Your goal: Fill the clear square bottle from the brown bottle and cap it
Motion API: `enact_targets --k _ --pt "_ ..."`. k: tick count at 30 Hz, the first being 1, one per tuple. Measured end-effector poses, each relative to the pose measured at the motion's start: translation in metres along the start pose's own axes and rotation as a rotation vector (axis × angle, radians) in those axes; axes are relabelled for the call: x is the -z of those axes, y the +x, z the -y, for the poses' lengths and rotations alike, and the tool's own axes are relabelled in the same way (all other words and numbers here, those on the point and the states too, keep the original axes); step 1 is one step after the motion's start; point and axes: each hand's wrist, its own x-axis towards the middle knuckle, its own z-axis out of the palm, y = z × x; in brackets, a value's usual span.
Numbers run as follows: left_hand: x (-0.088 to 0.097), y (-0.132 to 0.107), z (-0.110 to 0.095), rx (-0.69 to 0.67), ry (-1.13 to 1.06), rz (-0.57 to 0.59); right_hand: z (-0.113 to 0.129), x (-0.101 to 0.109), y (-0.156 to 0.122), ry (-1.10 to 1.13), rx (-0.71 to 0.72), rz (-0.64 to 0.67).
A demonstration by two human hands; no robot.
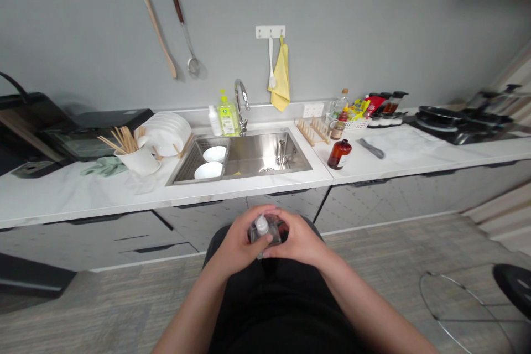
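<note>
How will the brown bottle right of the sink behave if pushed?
The amber bottle looks like glass, so probably heavy and fragile. Being tall and upright, it may tip if pushed high; its round body would likely roll.

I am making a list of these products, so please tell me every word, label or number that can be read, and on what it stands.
Nothing can be read; all is too small or blurred.
The small clear bottle between the left hand and right hand: marks blurred
The yellow-green bottle: label too small
The amber glass bottle: white label blurred
The red packet: print too small
</note>
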Motion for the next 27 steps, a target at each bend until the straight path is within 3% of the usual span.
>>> enact_targets --k 3,8,14,17,22,27 --pt "0.004 -0.003 0.007 0.023 -0.067 0.006 -0.003 0.002 0.000 0.015 -0.012 -0.015" --pt "-0.001 -0.001 0.022 0.083 -0.019 -0.178 -0.003 -0.003 0.001 0.010 -0.033 -0.007" --pt "0.006 -0.006 0.014 0.033 -0.124 -0.001 -0.004 -0.007 0.003 0.052 -0.013 0.036" --pt "0.006 -0.006 0.018 0.061 -0.184 -0.038 -0.011 -0.008 0.004 0.031 -0.021 0.017" --pt "0.001 -0.004 0.031 0.125 -0.069 -0.205 -0.015 -0.013 0.005 -0.023 -0.037 0.018" --pt "0.006 -0.007 0.031 0.090 -0.148 -0.066 -0.015 -0.013 0.008 0.012 -0.020 0.036"
